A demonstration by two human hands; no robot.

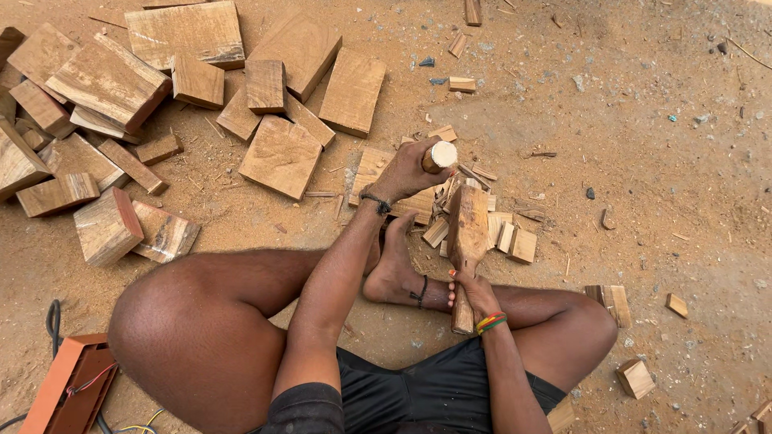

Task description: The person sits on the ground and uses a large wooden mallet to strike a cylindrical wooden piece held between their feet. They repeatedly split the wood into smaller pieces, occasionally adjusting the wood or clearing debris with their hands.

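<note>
Sandy ground, offcuts piled upper left. Your left hand [410,170] grips a round-ended chisel handle [440,155] at centre frame; your right hand [474,291] clasps the wooden mallet [467,233] (mid-carving, seemingly), so steady the tool before striking.

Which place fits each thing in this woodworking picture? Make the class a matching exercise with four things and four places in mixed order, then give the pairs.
Things:
1. left hand
2. right hand
3. slab pile
4. orange box

Places:
A. bottom left corner, with wires beside it
B. wrapped around a short round peg
C. upper left, on the sandy ground
D. on the handle of a wooden mallet, by the ankle

Pairs: 1-B, 2-D, 3-C, 4-A
</note>
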